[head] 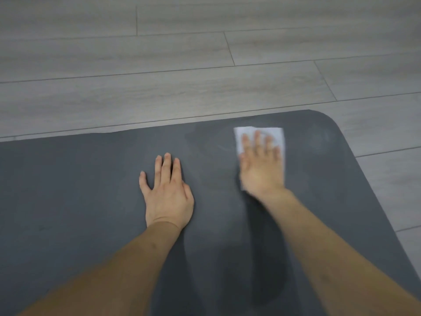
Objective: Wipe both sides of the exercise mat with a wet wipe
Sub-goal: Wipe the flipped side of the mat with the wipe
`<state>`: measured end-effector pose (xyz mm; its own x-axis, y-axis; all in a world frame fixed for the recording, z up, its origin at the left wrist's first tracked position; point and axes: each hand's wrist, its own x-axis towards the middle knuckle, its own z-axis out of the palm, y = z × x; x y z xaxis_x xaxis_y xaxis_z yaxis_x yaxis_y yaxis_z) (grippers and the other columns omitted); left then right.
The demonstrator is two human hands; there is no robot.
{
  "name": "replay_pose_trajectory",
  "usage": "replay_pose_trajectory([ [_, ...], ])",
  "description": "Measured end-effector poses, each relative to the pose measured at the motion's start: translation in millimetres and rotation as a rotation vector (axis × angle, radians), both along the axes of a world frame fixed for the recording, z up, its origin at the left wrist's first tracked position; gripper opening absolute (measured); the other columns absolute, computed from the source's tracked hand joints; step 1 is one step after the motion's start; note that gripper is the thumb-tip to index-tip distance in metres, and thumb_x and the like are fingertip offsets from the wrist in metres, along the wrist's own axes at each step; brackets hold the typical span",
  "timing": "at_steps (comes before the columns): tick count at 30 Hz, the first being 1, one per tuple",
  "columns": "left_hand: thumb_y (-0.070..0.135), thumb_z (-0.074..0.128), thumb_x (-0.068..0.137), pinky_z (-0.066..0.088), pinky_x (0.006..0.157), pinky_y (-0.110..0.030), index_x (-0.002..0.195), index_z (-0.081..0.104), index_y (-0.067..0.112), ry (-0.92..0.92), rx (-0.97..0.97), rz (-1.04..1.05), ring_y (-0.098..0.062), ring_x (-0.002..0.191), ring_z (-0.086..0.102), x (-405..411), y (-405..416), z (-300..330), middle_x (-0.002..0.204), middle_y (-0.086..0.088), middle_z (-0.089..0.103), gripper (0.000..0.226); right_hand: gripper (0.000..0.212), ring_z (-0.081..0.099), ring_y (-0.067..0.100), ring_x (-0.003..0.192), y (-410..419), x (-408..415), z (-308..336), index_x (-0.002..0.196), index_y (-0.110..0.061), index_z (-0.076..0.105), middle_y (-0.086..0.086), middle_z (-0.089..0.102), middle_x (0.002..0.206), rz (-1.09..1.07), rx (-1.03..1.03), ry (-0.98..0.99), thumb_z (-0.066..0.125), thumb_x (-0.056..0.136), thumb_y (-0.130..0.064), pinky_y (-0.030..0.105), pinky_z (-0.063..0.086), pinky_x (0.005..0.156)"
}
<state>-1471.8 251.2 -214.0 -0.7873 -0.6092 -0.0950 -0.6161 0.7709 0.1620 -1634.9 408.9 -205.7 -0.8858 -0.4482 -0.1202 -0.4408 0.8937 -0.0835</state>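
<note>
Head view. A dark grey exercise mat (91, 201) lay flat on a grey plank floor (159, 65), its rounded far right corner in view. The left hand (167, 195) rested palm down on the mat, fingers straight and holding nothing, some way in from the far edge. The right hand (262, 165), blurred, pressed flat with spread fingers on a white wet wipe (276, 134) lying on the mat near that far right corner.

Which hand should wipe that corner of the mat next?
Probably the right hand: it already presses the wet wipe flat near the mat corner. The left hand rests flat, farther away, without a wipe.
</note>
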Motion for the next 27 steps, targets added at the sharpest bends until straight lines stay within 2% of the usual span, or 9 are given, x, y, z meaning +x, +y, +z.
replay_pose_trajectory([
  [3, 0.032, 0.019, 0.095, 0.002, 0.125, -0.057, 0.162, 0.026, 0.017, -0.004, 0.013, 0.0, -0.016, 0.159, 0.002, 1, -1, 0, 0.172, 0.001, 0.013, 0.068, 0.059, -0.01, 0.028, 0.158, -30, 72, -4, 0.164, -0.03, 0.0, 0.002, -0.007, 0.171, 0.358, -0.035, -0.041, 0.006, 0.106, -0.042, 0.051, -0.002, 0.127],
  [5, 0.03, 0.026, 0.098, 0.002, 0.125, -0.057, 0.162, 0.025, 0.017, 0.002, 0.018, 0.003, -0.016, 0.159, 0.001, 2, -1, 1, 0.172, 0.001, 0.011, 0.066, 0.056, -0.01, 0.02, 0.158, -9, 69, -3, 0.163, -0.035, 0.002, -0.005, -0.005, 0.172, 0.431, -0.058, -0.058, 0.01, 0.109, -0.044, 0.045, -0.004, 0.127],
  [8, 0.03, 0.029, 0.098, 0.001, 0.125, -0.058, 0.162, 0.025, 0.017, 0.0, 0.02, 0.009, -0.016, 0.159, 0.0, 1, 0, 2, 0.172, 0.0, 0.011, 0.065, 0.058, 0.004, 0.025, 0.158, 58, 14, -8, 0.163, -0.036, 0.005, -0.001, 0.004, 0.172, 0.209, 0.011, 0.07, 0.008, 0.106, -0.045, 0.049, 0.006, 0.127],
  [13, 0.03, 0.028, 0.098, 0.002, 0.125, -0.059, 0.162, 0.023, 0.017, -0.008, 0.013, 0.011, -0.017, 0.159, 0.0, -1, 2, 3, 0.172, 0.0, 0.01, 0.066, 0.067, -0.005, 0.027, 0.158, 82, -21, 1, 0.163, -0.034, 0.0, 0.001, -0.005, 0.172, -0.19, 0.004, -0.002, -0.004, 0.099, -0.049, 0.051, 0.003, 0.126],
  [16, 0.03, 0.029, 0.098, 0.003, 0.124, -0.059, 0.162, 0.024, 0.016, -0.001, 0.01, 0.009, -0.017, 0.159, 0.0, -1, 2, 2, 0.172, 0.0, 0.011, 0.065, 0.064, -0.005, 0.032, 0.158, 17, 38, -3, 0.164, -0.028, 0.002, 0.005, -0.005, 0.172, 0.034, -0.032, 0.02, 0.002, 0.102, -0.044, 0.053, 0.003, 0.126],
  [18, 0.029, 0.029, 0.099, 0.003, 0.124, -0.059, 0.162, 0.024, 0.016, 0.002, 0.012, 0.008, -0.017, 0.159, 0.001, 0, 0, 1, 0.172, -0.001, 0.012, 0.065, 0.058, -0.017, 0.024, 0.156, -11, 79, -4, 0.163, -0.033, -0.004, -0.002, -0.013, 0.171, 0.268, -0.05, -0.063, 0.005, 0.107, -0.045, 0.047, -0.007, 0.127],
  [20, 0.028, 0.031, 0.099, 0.003, 0.124, -0.059, 0.161, 0.026, 0.015, 0.011, 0.012, -0.002, -0.018, 0.159, 0.002, 0, 0, 1, 0.172, -0.002, 0.013, 0.064, 0.056, -0.014, 0.02, 0.157, -3, 76, -2, 0.163, -0.036, 0.001, -0.006, -0.007, 0.172, 0.367, -0.085, -0.077, 0.011, 0.108, -0.044, 0.044, -0.007, 0.127],
  [22, 0.026, 0.034, 0.099, 0.003, 0.124, -0.06, 0.16, 0.028, 0.014, 0.015, 0.014, 0.006, -0.019, 0.159, 0.004, 0, 0, 1, 0.171, -0.003, 0.015, 0.063, 0.057, -0.004, 0.02, 0.158, 35, 38, -5, 0.163, -0.038, 0.006, -0.005, 0.002, 0.172, 0.286, -0.074, 0.002, 0.011, 0.107, -0.045, 0.043, -0.002, 0.127],
  [27, 0.028, 0.032, 0.098, 0.002, 0.124, -0.06, 0.161, 0.025, 0.015, 0.002, 0.008, 0.013, -0.019, 0.159, 0.002, -2, 1, 3, 0.172, -0.002, 0.011, 0.065, 0.072, 0.001, 0.027, 0.158, 154, -79, 5, 0.163, -0.032, 0.001, 0.002, 0.0, 0.172, -0.209, 0.061, 0.012, -0.007, 0.095, -0.053, 0.051, 0.008, 0.126],
])
